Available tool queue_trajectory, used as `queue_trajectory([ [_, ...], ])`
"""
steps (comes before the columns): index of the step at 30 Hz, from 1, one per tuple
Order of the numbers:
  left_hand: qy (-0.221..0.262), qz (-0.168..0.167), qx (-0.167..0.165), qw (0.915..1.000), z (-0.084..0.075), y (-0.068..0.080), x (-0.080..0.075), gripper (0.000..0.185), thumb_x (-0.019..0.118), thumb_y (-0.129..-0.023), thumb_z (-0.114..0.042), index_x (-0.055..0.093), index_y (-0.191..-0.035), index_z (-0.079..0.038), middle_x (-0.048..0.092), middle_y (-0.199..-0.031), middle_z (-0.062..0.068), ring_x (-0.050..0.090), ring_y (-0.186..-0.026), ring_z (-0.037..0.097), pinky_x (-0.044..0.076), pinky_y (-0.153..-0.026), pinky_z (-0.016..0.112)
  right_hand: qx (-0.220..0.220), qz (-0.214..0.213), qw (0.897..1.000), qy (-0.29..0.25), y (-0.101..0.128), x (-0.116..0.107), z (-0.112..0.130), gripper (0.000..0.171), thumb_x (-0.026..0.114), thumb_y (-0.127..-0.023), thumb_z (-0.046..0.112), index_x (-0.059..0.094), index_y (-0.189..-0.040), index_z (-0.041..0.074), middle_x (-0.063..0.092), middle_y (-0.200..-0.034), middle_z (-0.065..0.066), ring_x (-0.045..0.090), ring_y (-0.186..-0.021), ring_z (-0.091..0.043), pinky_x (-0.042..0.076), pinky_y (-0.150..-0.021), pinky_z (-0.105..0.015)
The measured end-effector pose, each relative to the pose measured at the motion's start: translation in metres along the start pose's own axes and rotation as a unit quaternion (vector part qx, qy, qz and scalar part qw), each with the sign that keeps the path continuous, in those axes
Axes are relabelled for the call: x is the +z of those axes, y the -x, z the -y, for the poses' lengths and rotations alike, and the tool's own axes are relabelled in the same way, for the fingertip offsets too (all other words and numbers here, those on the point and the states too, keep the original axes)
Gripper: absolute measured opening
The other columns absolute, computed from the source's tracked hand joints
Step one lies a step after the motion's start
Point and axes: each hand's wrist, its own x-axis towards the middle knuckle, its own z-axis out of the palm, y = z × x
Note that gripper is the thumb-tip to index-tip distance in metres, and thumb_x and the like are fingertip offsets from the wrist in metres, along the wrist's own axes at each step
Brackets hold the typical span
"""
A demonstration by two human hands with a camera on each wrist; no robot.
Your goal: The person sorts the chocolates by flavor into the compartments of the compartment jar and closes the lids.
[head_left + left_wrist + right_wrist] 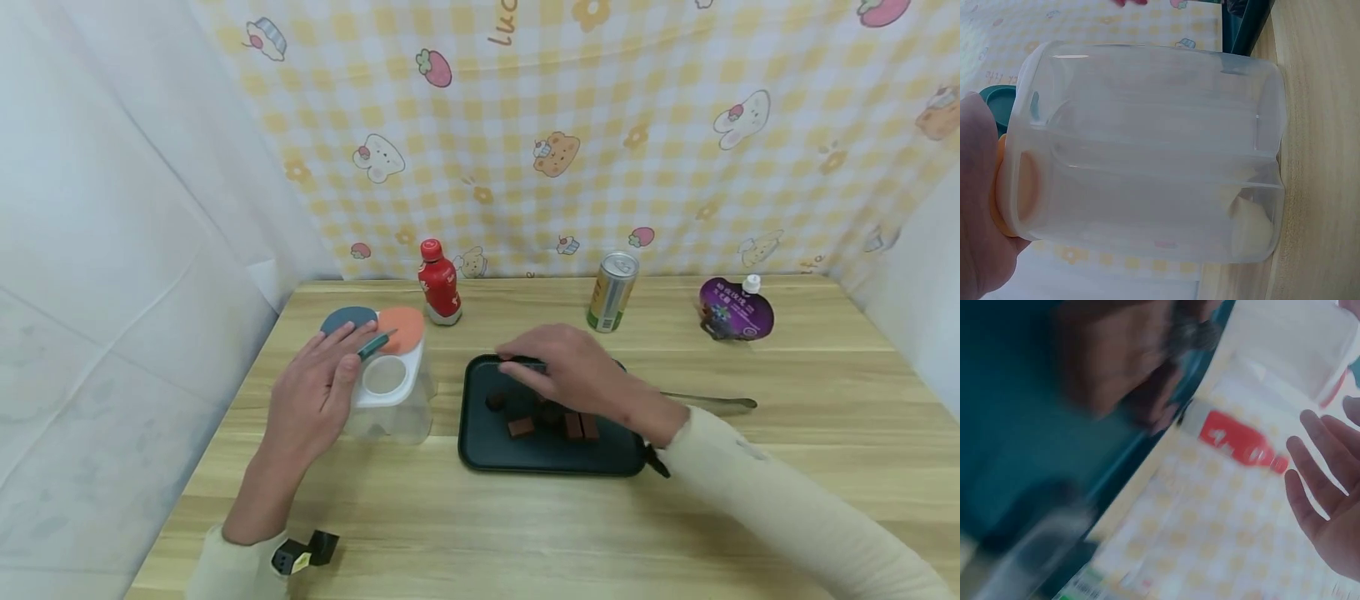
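Observation:
My left hand [341,354] rests with straight fingers on the white lid of a clear plastic container [390,400], beside its grey-blue cap [347,318] and orange cap [405,327]. The left wrist view shows the container [1147,150] from the side with my palm [979,200] against its top. My right hand [525,367] hovers over a black tray [480,454], fingers extended and holding nothing. In the blurred right wrist view its fingers [1319,481] are spread. Brown chocolate pieces [520,427] lie on the tray, partly hidden by the hand.
A red bottle [439,287], a drink can [612,292] and a purple pouch [737,308] stand along the back of the wooden table [525,533]. Metal tongs [712,404] lie right of the tray. A chequered cloth backs the table.

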Motion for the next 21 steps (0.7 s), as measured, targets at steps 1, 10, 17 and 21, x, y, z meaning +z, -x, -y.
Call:
queue_trajectory([
  [1,-0.001,-0.001,0.000,1.0000,0.000,0.000,0.000,0.046,0.037,-0.113,-0.031,0.061,-0.144,-0.007,0.060,-0.144,0.009,0.050,-0.138,0.035,0.027,-0.121,0.049,0.004,0.003,1.000,0.008,0.008,-0.005,-0.004,0.024,0.074,-0.098,0.023,0.078,-0.119,0.012,0.076,-0.110,0.000,0.071,-0.100,-0.012,0.059,-0.086,-0.037],
  [10,-0.006,0.001,0.001,1.0000,0.001,0.002,-0.001,0.046,0.037,-0.113,-0.031,0.062,-0.143,-0.007,0.061,-0.144,0.007,0.050,-0.139,0.035,0.027,-0.120,0.051,0.071,0.054,0.993,0.072,0.084,-0.052,-0.032,0.026,0.080,-0.092,0.017,0.078,-0.116,0.010,0.075,-0.108,-0.002,0.071,-0.097,-0.018,0.060,-0.076,-0.043],
  [17,-0.005,0.002,0.004,1.0000,0.001,0.001,-0.001,0.045,0.038,-0.113,-0.030,0.061,-0.144,-0.007,0.060,-0.144,0.008,0.049,-0.139,0.035,0.027,-0.121,0.050,0.164,0.133,0.975,0.067,0.131,-0.083,-0.045,0.038,0.077,-0.095,0.032,0.074,-0.125,0.011,0.071,-0.122,-0.005,0.066,-0.113,-0.029,0.055,-0.091,-0.054],
  [21,-0.004,0.004,0.007,1.0000,0.001,0.000,0.000,0.046,0.037,-0.113,-0.031,0.062,-0.143,-0.007,0.060,-0.144,0.008,0.049,-0.139,0.035,0.026,-0.121,0.051,0.197,0.169,0.962,0.081,0.152,-0.092,-0.050,0.045,0.078,-0.093,0.039,0.073,-0.126,0.008,0.070,-0.123,-0.010,0.066,-0.112,-0.035,0.054,-0.091,-0.058],
])
